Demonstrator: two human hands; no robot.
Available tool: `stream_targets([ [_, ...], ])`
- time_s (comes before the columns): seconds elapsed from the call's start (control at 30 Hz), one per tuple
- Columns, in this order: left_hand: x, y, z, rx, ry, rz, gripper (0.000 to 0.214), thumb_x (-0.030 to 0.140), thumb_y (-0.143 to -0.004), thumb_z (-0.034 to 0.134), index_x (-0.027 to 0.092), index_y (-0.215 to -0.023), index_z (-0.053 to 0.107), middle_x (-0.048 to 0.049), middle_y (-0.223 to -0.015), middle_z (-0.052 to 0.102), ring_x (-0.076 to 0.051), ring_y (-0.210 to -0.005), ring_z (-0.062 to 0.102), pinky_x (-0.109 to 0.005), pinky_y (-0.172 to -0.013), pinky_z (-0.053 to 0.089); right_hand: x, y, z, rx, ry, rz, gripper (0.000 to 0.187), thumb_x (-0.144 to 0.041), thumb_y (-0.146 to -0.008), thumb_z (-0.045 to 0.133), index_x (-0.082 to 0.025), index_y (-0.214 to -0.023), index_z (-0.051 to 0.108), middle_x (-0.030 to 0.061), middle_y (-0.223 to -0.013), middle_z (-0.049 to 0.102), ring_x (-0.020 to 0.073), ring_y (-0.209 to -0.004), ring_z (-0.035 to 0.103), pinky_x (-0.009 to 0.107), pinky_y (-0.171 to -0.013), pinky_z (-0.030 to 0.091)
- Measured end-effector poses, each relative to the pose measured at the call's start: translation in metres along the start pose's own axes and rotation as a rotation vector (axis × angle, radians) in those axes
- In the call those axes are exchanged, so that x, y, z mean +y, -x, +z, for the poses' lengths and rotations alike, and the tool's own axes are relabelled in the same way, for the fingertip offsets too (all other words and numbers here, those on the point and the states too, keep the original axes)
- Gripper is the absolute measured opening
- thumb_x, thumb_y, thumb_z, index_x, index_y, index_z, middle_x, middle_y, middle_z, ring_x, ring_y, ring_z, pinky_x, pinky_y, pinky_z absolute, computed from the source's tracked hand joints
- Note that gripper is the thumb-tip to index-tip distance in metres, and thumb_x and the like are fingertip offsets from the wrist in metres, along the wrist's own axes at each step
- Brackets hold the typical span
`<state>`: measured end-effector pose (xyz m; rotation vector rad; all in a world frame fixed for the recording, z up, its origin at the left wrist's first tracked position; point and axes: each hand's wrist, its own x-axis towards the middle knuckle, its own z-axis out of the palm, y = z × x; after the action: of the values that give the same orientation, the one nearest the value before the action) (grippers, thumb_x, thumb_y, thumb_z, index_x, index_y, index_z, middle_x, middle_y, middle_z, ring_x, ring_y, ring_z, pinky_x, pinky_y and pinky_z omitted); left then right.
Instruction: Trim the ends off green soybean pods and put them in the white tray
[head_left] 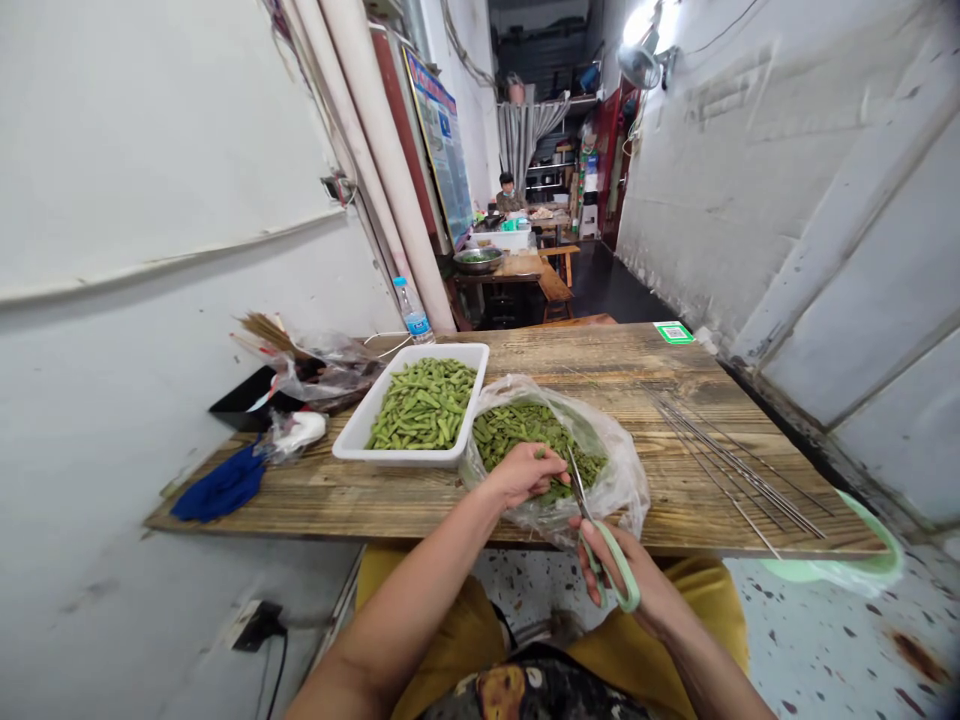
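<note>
My left hand [525, 473] is closed in a pinch on a green edamame pod [539, 453], only partly visible between the fingers. Fingers of my right hand [609, 560] go through the pale green handles of a pair of scissors [621, 572]. Its metal blades point up and away, beside my left fingertips. Both hands are over the near part of a clear plastic bag [626, 455], spread open on the table and full of edamame pods [517, 425]. To its left, a white plastic tub [480, 375] holds more green pods [427, 400].
Thin metal skewers [739, 470] lie on the wooden table [420, 500] at right. A blue cloth [219, 487], a black box [251, 398] and plastic bags [330, 365] are at left. A water bottle [414, 312] stands behind the tub. Farther back, a person [508, 195] sits at another table.
</note>
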<state>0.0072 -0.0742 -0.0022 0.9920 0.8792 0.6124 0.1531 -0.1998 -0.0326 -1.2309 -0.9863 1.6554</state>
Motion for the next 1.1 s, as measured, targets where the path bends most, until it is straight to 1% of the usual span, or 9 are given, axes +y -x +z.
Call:
stream_targets([
  [0.27,-0.010,-0.001,0.009,0.013,0.064,-0.036,0.030,0.027,-0.066,0.072,0.013,-0.063,0.045,-0.0027,-0.058,0.062,0.001,-0.032,0.026,-0.019,-0.038,0.012,0.002,0.002,0.005,0.019,-0.084,0.034,0.041,-0.060,-0.079,0.054,-0.020,-0.070,0.051,-0.0056,-0.055,0.051,0.0078,-0.039,0.044,0.021,-0.038,0.038],
  [0.4,-0.014,-0.002,0.013,0.031,0.073,-0.042,0.028,0.025,-0.067,0.069,0.014,-0.062,0.045,-0.0016,-0.055,0.060,0.001,-0.031,0.025,-0.019,-0.038,0.011,0.000,0.003,0.008,0.045,-0.132,0.052,0.042,-0.060,-0.073,0.061,-0.020,-0.068,0.048,-0.0066,-0.054,0.048,0.0071,-0.037,0.041,0.020,-0.034,0.037],
  [0.53,-0.011,-0.012,0.007,0.141,0.107,0.001,0.024,0.017,-0.067,0.064,0.016,-0.061,0.040,0.0015,-0.053,0.057,0.000,-0.029,0.023,-0.019,-0.037,0.010,-0.001,0.005,0.006,0.094,-0.199,0.088,0.042,-0.058,-0.067,0.069,-0.020,-0.071,0.050,-0.0072,-0.053,0.047,0.0055,-0.036,0.039,0.018,-0.030,0.035],
  [0.67,-0.003,-0.031,0.000,0.218,0.047,0.036,0.020,0.010,-0.066,0.055,0.018,-0.060,0.038,0.0070,-0.044,0.046,-0.001,-0.029,0.021,-0.019,-0.037,0.011,0.001,0.008,-0.003,0.085,-0.253,0.103,0.044,-0.055,-0.067,0.071,-0.018,-0.087,0.057,-0.0059,-0.056,0.050,0.0056,-0.039,0.042,0.017,-0.032,0.038],
  [0.77,0.003,-0.043,-0.001,0.271,-0.104,0.057,0.016,0.010,-0.068,0.051,0.018,-0.061,0.039,0.0071,-0.045,0.046,-0.002,-0.030,0.022,-0.019,-0.038,0.015,0.004,0.010,-0.009,0.067,-0.252,0.095,0.043,-0.053,-0.071,0.069,-0.018,-0.094,0.058,-0.0055,-0.057,0.050,0.0056,-0.040,0.043,0.016,-0.033,0.038],
  [0.87,0.008,-0.047,-0.001,0.311,-0.275,0.123,0.007,0.014,-0.072,0.048,0.015,-0.066,0.050,0.0063,-0.047,0.047,-0.004,-0.033,0.028,-0.018,-0.040,0.019,0.003,0.012,-0.014,0.063,-0.238,0.077,0.041,-0.052,-0.073,0.068,-0.018,-0.094,0.057,-0.0058,-0.057,0.050,0.0054,-0.040,0.043,0.016,-0.033,0.038],
  [0.93,0.010,-0.046,-0.004,0.222,-0.555,0.196,0.013,0.015,-0.074,0.047,0.014,-0.071,0.059,0.0031,-0.053,0.054,-0.007,-0.042,0.041,-0.019,-0.046,0.029,0.002,0.013,-0.016,0.062,-0.224,0.075,0.042,-0.053,-0.072,0.068,-0.018,-0.093,0.057,-0.0062,-0.056,0.049,0.0053,-0.040,0.042,0.016,-0.033,0.037],
  [1.0,0.012,-0.044,-0.006,0.064,-0.938,0.266,0.019,0.016,-0.074,0.048,0.015,-0.076,0.067,-0.0008,-0.068,0.065,-0.011,-0.061,0.055,-0.021,-0.059,0.039,0.002,0.014,-0.018,0.063,-0.213,0.079,0.045,-0.054,-0.070,0.069,-0.017,-0.093,0.056,-0.0064,-0.056,0.049,0.0054,-0.039,0.041,0.016,-0.032,0.037],
  [1.1,0.009,-0.043,-0.005,-0.069,-1.390,0.274,0.019,0.020,-0.073,0.056,0.019,-0.085,0.071,-0.0036,-0.089,0.070,-0.019,-0.083,0.061,-0.025,-0.073,0.043,0.003,0.015,-0.019,0.060,-0.219,0.089,0.048,-0.054,-0.069,0.071,-0.018,-0.095,0.055,-0.0067,-0.056,0.049,0.0057,-0.040,0.041,0.016,-0.032,0.037],
])
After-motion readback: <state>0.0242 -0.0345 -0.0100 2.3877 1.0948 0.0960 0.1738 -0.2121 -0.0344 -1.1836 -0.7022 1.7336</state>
